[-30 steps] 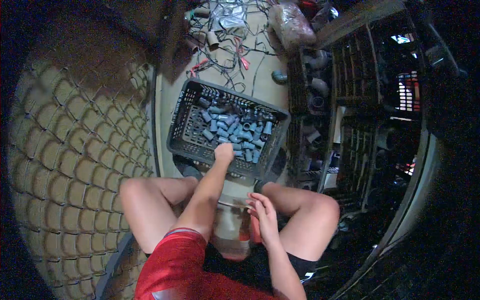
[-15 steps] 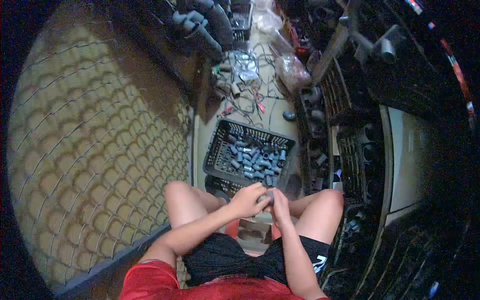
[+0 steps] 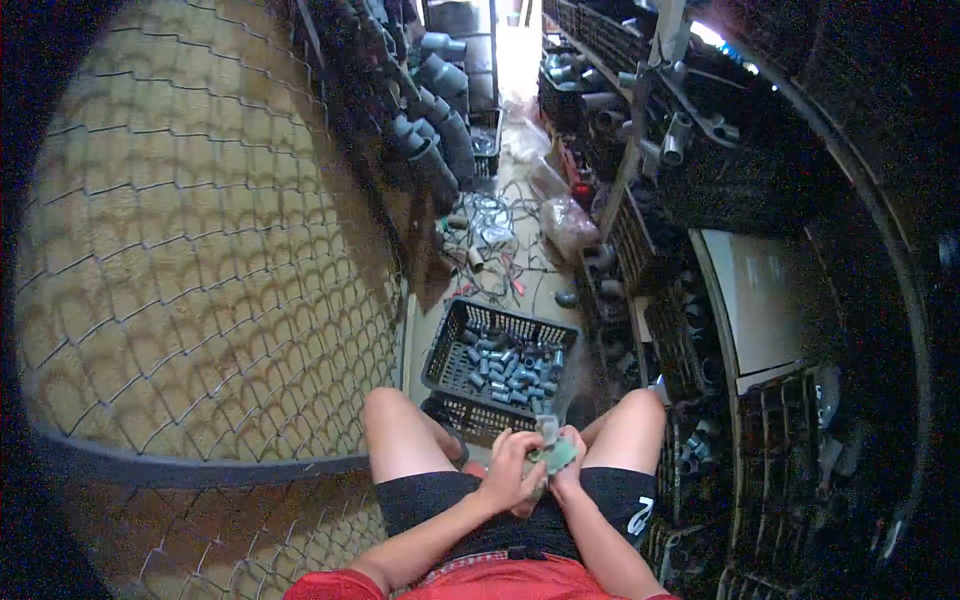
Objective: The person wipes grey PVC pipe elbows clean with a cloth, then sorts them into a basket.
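Above my lap, my left hand [image 3: 513, 472] and my right hand [image 3: 570, 465] are close together, both with curled fingers. A flat, pale green piece [image 3: 562, 457], like a cloth or pad, lies in my right hand. Just above it a small light-grey piece [image 3: 547, 428] sticks up between the hands. My left fingertips meet at the green piece's left edge; what they pinch I cannot tell. Beyond my knees, a black plastic crate [image 3: 440, 350] holds many short grey pipe fittings [image 3: 510, 372].
Wire mesh [image 3: 200, 270] runs along my left side. Racks of dark crates [image 3: 690, 345] line the right, near a pale board [image 3: 755, 300]. Cables [image 3: 505, 270] and a clear plastic bag [image 3: 568, 225] lie on the floor ahead. Large grey pipe fittings [image 3: 440, 120] are stacked at the back left.
My hands have drawn nearer my body. The green piece and the light-grey piece now show between them, where a small grey piece was before. The view has tilted up, showing more of the aisle.
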Available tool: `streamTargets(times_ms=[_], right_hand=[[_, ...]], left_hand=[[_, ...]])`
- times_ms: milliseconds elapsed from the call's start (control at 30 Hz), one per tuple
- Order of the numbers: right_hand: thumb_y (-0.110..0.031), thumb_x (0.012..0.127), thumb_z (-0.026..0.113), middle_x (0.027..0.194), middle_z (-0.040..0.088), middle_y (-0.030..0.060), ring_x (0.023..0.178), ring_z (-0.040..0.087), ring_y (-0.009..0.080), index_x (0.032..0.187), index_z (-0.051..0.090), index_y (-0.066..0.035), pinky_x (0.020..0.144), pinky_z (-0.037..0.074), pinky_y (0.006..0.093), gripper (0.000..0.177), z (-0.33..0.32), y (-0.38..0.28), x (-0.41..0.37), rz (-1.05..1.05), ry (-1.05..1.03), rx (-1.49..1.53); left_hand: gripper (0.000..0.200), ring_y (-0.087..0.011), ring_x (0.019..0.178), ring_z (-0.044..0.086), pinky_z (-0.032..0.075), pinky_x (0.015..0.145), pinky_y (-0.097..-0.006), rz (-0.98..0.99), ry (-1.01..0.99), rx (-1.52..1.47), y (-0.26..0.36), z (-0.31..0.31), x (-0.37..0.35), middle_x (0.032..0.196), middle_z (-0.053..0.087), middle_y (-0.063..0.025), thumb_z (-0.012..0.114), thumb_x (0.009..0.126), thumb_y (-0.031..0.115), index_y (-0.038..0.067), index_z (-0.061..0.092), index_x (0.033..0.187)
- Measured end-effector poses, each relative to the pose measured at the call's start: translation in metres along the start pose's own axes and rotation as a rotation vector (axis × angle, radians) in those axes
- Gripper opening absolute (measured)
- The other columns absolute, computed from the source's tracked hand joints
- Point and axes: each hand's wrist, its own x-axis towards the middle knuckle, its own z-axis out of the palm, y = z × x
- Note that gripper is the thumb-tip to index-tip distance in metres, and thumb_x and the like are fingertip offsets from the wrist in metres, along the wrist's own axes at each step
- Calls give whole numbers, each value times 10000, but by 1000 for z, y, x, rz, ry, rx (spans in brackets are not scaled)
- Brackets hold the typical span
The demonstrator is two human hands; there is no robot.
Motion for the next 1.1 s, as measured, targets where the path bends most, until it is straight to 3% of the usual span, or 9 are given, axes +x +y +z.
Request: streamTargets(times_ms=[67,200,267,333,467,533,600,867,1100], right_hand=[[-204,994,446,756,562,57,733,511,143,788,550,-22,690,427,301,294,0,-10,-14,-394,-46,-517],[-191,990,429,719,528,99,698,510,170,778,519,8,677,432,330,304,14,-34,-41,-420,-66,-675],[-183,971,469,754,576,87,715,544,172,791,568,-13,698,451,334,267,-13,-4,-19,-380,-61,-619],[-199,956,518,805,618,59,743,584,172,818,616,-46,706,479,336,229,-57,60,29,275,-200,-9],[-306,983,524,861,635,43,760,611,154,978,639,-67,591,500,306,265,-6,-26,-25,268,-223,-112],[-302,989,520,868,631,44,756,610,144,1022,626,-71,575,496,295,257,-10,-25,-15,228,-265,-231],[-307,993,534,898,626,49,730,604,119,1074,605,-66,570,488,267,265,0,-37,-27,104,-418,-382],[-321,884,723,882,661,24,726,605,109,970,672,-37,624,487,255,300,0,-20,-28,342,-250,-444],[-296,938,659,932,649,-14,776,563,67,1088,660,-31,681,460,241,304,3,8,-26,163,-260,-305]], left_hand=[[445,-327,1107,591,371,1039,-485,-136,-7,-128,-1,-4,-4,1155,584,-171,641,861,178,8,465,1233],[460,-311,1123,588,448,951,-415,-174,-55,-155,2,-14,-6,1149,585,-184,611,905,237,-16,463,1260],[439,-358,1141,565,447,965,-420,4,-18,-98,9,-7,-13,1124,633,-179,650,863,200,1,536,1238],[477,-357,1095,593,470,942,-427,151,-31,-92,17,0,-18,1123,638,-179,704,811,161,10,553,1238],[327,-241,918,638,502,823,-348,-394,278,-362,0,-6,-2,981,657,-123,740,793,113,23,621,1084],[345,-180,937,604,496,806,-324,-320,386,-258,-20,-15,3,1005,630,-93,743,800,119,25,600,1099],[525,-253,1004,612,480,882,-350,-113,-49,-303,-32,-21,-1,1115,613,-107,735,798,130,33,545,1277],[403,-370,916,654,527,802,-417,-63,-228,20,-27,-16,-3,1009,662,-208,694,737,150,13,620,1108],[258,-402,833,649,524,738,-485,-230,-237,169,-7,-13,-6,853,673,-199,702,682,140,60,660,923]])
